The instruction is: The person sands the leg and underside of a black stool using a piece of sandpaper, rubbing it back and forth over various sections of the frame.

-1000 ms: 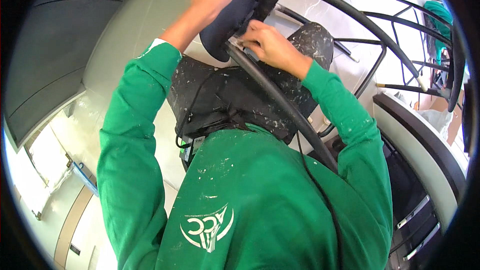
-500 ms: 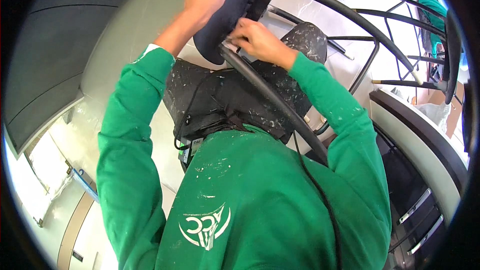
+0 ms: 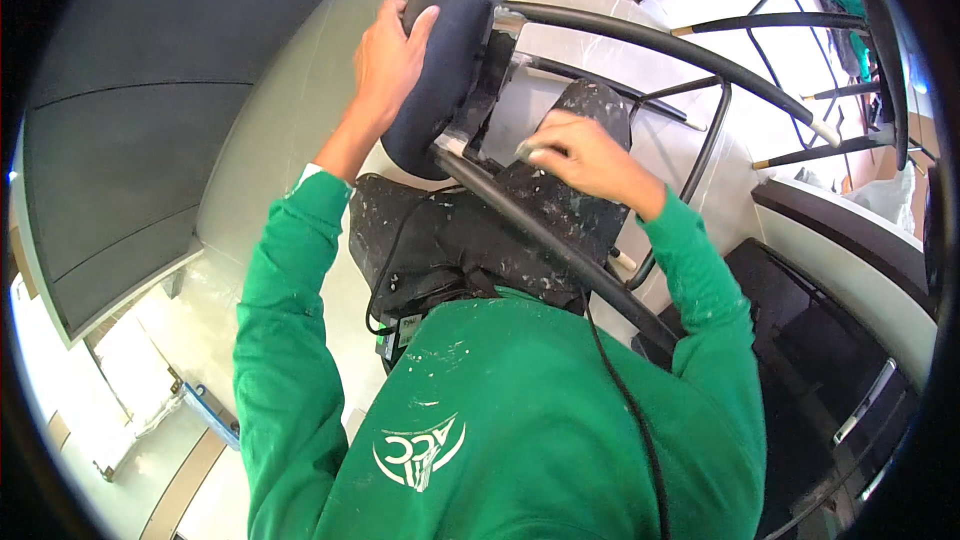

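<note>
A black stool lies tipped on its side across my lap. Its padded seat point(image 3: 440, 70) is at the upper middle, and its dark metal legs point(image 3: 570, 250) slant toward me and to the right. My left hand point(image 3: 388, 65) grips the seat's outer edge, thumb over the top side. My right hand point(image 3: 590, 155) hovers above my right knee, fingers pinched on a small greyish piece, too blurred to name. It is apart from the stool. Pale wrapping or bare metal shows at the leg joint point(image 3: 453, 143) near the seat's underside.
More stools with black legs and light tips point(image 3: 780, 155) stand at the upper right. Dark cabinet panels point(image 3: 140, 190) rise on the left. A glossy black slab point(image 3: 800, 340) lies at the lower right, beside a pale ledge point(image 3: 840, 240). A black cord point(image 3: 630, 390) hangs down my front.
My right hand has come away from the leg joint, back and to the right. The stool seat and my left hand sit lower in view.
</note>
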Demonstrator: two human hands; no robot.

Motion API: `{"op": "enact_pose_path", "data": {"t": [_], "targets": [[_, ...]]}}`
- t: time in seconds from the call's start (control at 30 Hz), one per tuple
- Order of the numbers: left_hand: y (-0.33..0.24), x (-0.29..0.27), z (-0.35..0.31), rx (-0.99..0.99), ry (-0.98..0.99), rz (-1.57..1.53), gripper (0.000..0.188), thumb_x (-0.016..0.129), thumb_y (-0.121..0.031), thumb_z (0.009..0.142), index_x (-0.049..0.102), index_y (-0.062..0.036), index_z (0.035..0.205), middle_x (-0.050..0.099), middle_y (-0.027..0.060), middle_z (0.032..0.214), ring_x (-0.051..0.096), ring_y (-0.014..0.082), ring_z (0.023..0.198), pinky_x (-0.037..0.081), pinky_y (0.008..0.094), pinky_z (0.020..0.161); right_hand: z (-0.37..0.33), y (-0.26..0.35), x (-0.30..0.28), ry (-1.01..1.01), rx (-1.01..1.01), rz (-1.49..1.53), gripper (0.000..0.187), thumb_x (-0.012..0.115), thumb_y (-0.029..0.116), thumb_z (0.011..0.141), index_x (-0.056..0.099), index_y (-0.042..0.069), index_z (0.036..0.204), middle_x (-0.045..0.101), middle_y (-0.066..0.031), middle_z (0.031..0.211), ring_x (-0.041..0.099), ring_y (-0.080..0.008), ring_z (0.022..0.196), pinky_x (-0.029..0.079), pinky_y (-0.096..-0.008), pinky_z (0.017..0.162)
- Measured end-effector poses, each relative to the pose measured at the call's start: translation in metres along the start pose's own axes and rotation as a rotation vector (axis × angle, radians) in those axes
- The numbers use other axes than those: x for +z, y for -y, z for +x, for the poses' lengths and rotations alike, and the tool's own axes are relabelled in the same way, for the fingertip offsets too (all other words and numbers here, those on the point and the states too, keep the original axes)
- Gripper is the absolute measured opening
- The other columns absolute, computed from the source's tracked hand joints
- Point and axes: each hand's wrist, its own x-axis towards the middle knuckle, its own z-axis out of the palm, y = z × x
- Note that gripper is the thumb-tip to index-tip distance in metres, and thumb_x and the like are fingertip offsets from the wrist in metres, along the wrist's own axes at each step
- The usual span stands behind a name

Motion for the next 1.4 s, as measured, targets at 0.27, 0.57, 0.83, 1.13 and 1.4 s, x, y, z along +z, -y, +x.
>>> {"op": "enact_pose_path", "data": {"t": [0.27,0.57,0.83,1.13,1.4], "targets": [[-0.035,-0.051,-0.101,0.595,0.740,0.260,0.071,0.065,-0.054,0.099,0.061,0.0078,0.134,0.065,0.0264,0.136,0.062,0.0403,0.126,0.046,0.0486,0.109,-0.009,0.005,-0.015,-0.581,0.015,-0.176,0.018,0.070,0.014,0.094,0.075,0.006,0.109,0.064,-0.0099,0.099,0.067,-0.0320,0.092,0.056,-0.0417,0.079],[-0.054,-0.036,-0.123,0.544,0.848,0.513,0.112,0.059,-0.083,0.084,0.057,0.0171,0.134,0.061,0.0319,0.140,0.060,0.0423,0.130,0.042,0.0490,0.115,-0.009,0.008,-0.021,-0.617,-0.056,-0.252,0.017,0.071,0.014,0.093,0.076,0.006,0.107,0.062,-0.0082,0.099,0.067,-0.0291,0.095,0.056,-0.0417,0.080],[-0.050,-0.034,-0.115,0.563,0.881,0.480,0.114,0.060,-0.084,0.082,0.056,0.0168,0.134,0.062,0.0311,0.139,0.057,0.0426,0.134,0.037,0.0521,0.120,-0.007,0.009,-0.026,-0.668,-0.100,-0.238,0.018,0.072,0.011,0.092,0.076,0.006,0.110,0.065,-0.0088,0.097,0.067,-0.0301,0.087,0.054,-0.0419,0.076],[-0.087,-0.069,-0.106,0.028,0.955,0.064,0.061,0.071,-0.047,0.098,0.062,0.0030,0.131,0.073,0.0176,0.121,0.069,0.0269,0.114,0.049,0.0416,0.105,-0.009,0.006,-0.027,-0.630,-0.086,-0.085,0.017,0.069,0.014,0.096,0.074,0.004,0.109,0.066,-0.0080,0.095,0.067,-0.0260,0.086,0.055,-0.0370,0.074],[-0.133,-0.028,-0.175,-0.513,0.770,-1.128,0.052,0.063,-0.026,0.107,0.047,0.0004,0.149,0.059,0.0136,0.142,0.059,0.0225,0.130,0.048,0.0410,0.111,-0.017,0.034,-0.024,-0.226,0.161,1.109,0.021,0.062,0.020,0.107,0.070,0.001,0.114,0.071,-0.0013,0.097,0.064,-0.0057,0.085,0.052,-0.0233,0.075]]}}
